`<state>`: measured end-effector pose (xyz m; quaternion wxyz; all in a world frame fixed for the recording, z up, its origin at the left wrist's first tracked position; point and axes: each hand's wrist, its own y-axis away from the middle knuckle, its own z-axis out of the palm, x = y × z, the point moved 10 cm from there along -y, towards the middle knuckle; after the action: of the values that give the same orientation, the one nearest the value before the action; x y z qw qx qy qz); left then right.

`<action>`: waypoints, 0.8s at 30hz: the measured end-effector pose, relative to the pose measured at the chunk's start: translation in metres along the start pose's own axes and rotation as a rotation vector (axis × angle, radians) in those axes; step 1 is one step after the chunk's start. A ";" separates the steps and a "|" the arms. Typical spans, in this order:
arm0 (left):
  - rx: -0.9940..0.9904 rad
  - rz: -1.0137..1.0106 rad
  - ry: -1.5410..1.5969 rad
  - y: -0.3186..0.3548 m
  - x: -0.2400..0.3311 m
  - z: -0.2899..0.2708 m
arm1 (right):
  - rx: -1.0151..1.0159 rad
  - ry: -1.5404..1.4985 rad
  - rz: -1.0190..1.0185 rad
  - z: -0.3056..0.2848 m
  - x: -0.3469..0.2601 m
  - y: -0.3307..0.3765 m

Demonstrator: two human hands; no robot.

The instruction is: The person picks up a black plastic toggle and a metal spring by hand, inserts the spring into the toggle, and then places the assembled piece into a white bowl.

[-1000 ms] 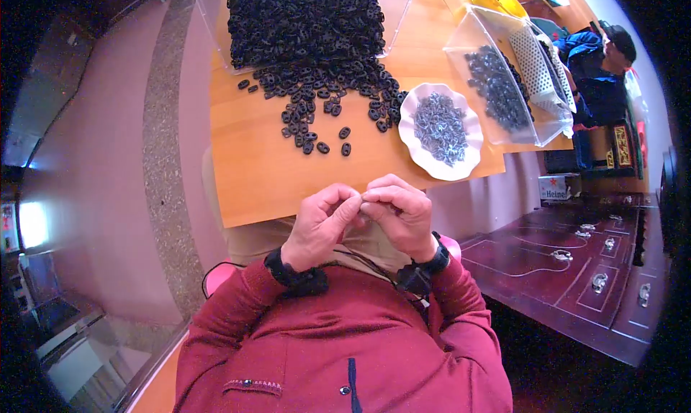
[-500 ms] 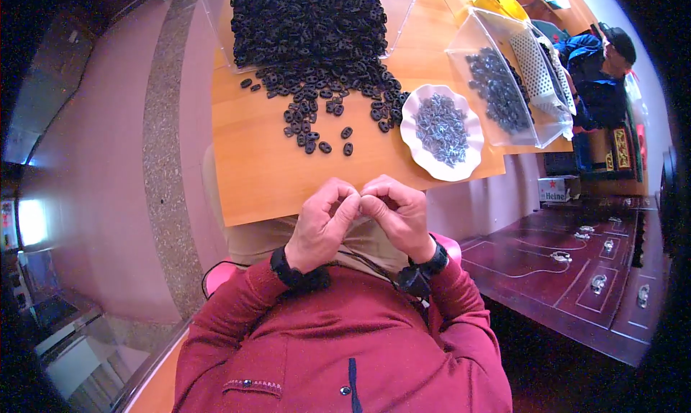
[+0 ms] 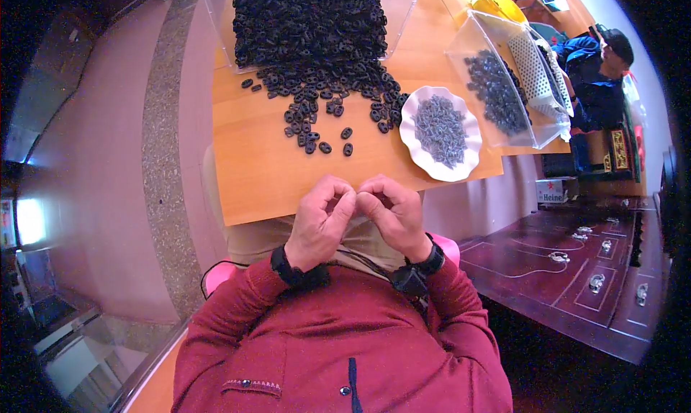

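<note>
My left hand (image 3: 321,224) and my right hand (image 3: 396,217) meet fingertip to fingertip just off the near edge of the wooden table (image 3: 266,190). Thumb and forefinger are pinched on each; whatever sits between them is hidden or too small to make out. Beyond them, small black oval pieces with two holes (image 3: 309,32) fill a clear bin and spill out onto the tabletop. A few loose ones (image 3: 347,133) lie nearest my hands. To the right stands a white bowl with a wavy rim (image 3: 410,134), holding many small greyish, see-through parts (image 3: 440,131).
A clear box (image 3: 534,136) with dark translucent pieces stands right of the bowl, beside a white perforated basket (image 3: 529,64). Behind is a yellow container (image 3: 498,3). Another person (image 3: 586,64) in dark clothing is at the far right. A dark red panelled surface (image 3: 568,269) lies lower right.
Both hands remain pinched together and have shifted very slightly left. The right wrist has turned a little. The pieces on the table look unmoved.
</note>
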<state>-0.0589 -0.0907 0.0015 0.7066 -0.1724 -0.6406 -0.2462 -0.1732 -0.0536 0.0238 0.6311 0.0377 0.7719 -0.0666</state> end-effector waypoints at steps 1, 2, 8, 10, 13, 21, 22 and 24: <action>0.018 0.036 -0.024 -0.001 -0.001 -0.002 | -0.011 0.023 0.017 0.001 0.001 0.000; 0.033 0.071 -0.047 -0.001 0.001 -0.003 | -0.010 0.024 0.017 0.001 0.002 0.000; 0.115 0.236 -0.205 -0.001 0.017 -0.008 | -0.035 -0.023 0.100 0.005 0.010 0.001; 0.110 0.216 -0.210 0.000 0.019 -0.007 | -0.014 -0.040 0.071 0.003 0.011 0.002; 0.118 0.189 -0.217 0.000 0.020 -0.007 | -0.007 0.018 0.033 0.002 0.006 0.001; 0.129 0.149 -0.199 0.001 0.017 -0.010 | 0.030 0.118 -0.136 0.004 -0.018 -0.002; 0.128 0.149 -0.198 0.001 0.017 -0.010 | 0.029 0.163 -0.159 0.005 -0.022 -0.003; 0.126 0.148 -0.195 0.001 0.014 -0.010 | 0.028 0.179 -0.173 0.005 -0.024 -0.003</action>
<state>-0.0497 -0.0973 0.0148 0.6665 -0.1977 -0.7061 -0.1346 -0.1640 -0.0567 0.0460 0.5510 -0.0143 0.8245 -0.1281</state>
